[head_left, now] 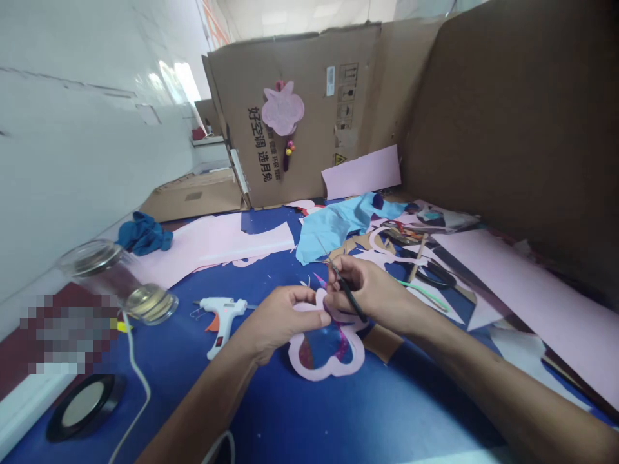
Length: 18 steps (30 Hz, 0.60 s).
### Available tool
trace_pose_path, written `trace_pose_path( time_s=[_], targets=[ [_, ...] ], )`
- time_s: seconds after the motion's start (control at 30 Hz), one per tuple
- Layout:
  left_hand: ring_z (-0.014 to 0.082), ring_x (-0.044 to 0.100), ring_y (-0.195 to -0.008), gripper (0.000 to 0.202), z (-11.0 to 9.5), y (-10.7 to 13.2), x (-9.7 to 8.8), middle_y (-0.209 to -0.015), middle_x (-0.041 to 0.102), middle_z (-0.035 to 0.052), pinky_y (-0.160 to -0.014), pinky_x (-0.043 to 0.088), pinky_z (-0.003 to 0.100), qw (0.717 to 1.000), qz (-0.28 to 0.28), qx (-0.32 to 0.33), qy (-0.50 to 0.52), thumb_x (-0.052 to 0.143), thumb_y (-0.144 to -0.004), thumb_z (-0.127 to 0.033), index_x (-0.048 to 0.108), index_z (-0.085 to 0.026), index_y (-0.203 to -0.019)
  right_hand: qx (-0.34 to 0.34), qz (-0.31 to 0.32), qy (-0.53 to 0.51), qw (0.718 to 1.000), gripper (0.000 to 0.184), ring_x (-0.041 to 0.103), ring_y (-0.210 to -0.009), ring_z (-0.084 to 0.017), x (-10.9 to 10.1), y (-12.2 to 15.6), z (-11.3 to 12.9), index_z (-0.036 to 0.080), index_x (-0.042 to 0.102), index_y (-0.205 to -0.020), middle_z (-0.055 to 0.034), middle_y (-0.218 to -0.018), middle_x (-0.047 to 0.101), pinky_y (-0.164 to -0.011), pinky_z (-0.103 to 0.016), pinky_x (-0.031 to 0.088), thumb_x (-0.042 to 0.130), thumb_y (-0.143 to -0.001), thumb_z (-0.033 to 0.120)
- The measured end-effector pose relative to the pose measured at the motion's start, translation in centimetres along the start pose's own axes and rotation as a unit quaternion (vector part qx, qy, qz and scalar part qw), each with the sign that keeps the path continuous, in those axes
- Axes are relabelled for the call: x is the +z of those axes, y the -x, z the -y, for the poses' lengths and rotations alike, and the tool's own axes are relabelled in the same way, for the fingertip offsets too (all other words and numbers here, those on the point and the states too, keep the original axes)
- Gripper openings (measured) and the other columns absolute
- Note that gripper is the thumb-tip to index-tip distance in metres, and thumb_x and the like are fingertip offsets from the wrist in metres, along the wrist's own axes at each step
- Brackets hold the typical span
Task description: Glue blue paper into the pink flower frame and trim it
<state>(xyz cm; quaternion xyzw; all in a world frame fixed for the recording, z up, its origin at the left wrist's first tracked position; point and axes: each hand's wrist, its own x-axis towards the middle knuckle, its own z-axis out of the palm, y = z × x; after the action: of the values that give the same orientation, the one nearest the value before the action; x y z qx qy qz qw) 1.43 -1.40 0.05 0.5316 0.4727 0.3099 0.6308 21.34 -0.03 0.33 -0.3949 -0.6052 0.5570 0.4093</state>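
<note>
While a glue gun (218, 320) lies at the left, the left hand (278, 322) pinches a pink paper flower (325, 372) at lower centre (its outline looks cut all round, a dark patterned middle showing), and the right hand (365, 290) grips small scissors (349, 294) at its top edge.

Out on my left, a glossy white tiled wall (82, 142) runs off into the distance, a bright patch of light (173, 82) flaring on it! Dead ahead, a big cardboard carton (290, 116) with black characters rises behind my bench (387, 412), a brown cardboard panel (507, 129) boxes in the right, and a low flat carton (193, 196) sits beyond.
</note>
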Motion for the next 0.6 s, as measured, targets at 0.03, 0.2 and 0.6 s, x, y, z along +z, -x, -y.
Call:
trace_pose_path(
  time_s=[0.03,0.2,0.6],
  targets=[
    [0.0137,0.059,-0.062,0.024,0.0,0.0,-0.1,-0.071,0.070,0.0017,-0.061,0.043,0.025,1.000,-0.003,-0.004,0.009,0.089,-0.067,-0.028,0.076,-0.017,-0.083,0.000,-0.017,-0.014,1.000,0.028,0.050,-0.061,-0.012,0.0,-0.1,0.0,0.022,0.054,-0.082,0.0049,-0.071,0.059,-0.056,-0.025,0.040,0.076,-0.066,0.012],
    [0.0166,0.064,-0.066,0.028,0.5,-0.6,-0.7,-0.078,0.074,0.0056,-0.064,0.049,0.027,0.999,-0.019,0.003,0.044,0.091,-0.066,-0.029,0.079,-0.015,-0.086,-0.014,-0.088,-0.077,0.993,0.031,0.046,-0.054,-0.011,-0.5,-0.4,0.1,0.024,0.053,-0.082,0.0064,-0.068,0.057,-0.052,-0.025,0.035,0.078,-0.066,0.016],
    [0.0154,0.064,-0.063,0.022,-0.1,-0.2,-1.2,-0.077,0.075,0.0064,-0.062,0.049,0.027,0.999,0.015,-0.035,-0.024,0.086,-0.065,-0.026,0.079,-0.015,-0.084,0.042,0.075,0.001,0.996,0.030,0.059,-0.071,-0.016,-1.0,0.1,0.1,0.022,0.056,-0.082,0.0037,-0.078,0.062,-0.066,-0.028,0.046,0.083,-0.069,0.016]
  ],
)
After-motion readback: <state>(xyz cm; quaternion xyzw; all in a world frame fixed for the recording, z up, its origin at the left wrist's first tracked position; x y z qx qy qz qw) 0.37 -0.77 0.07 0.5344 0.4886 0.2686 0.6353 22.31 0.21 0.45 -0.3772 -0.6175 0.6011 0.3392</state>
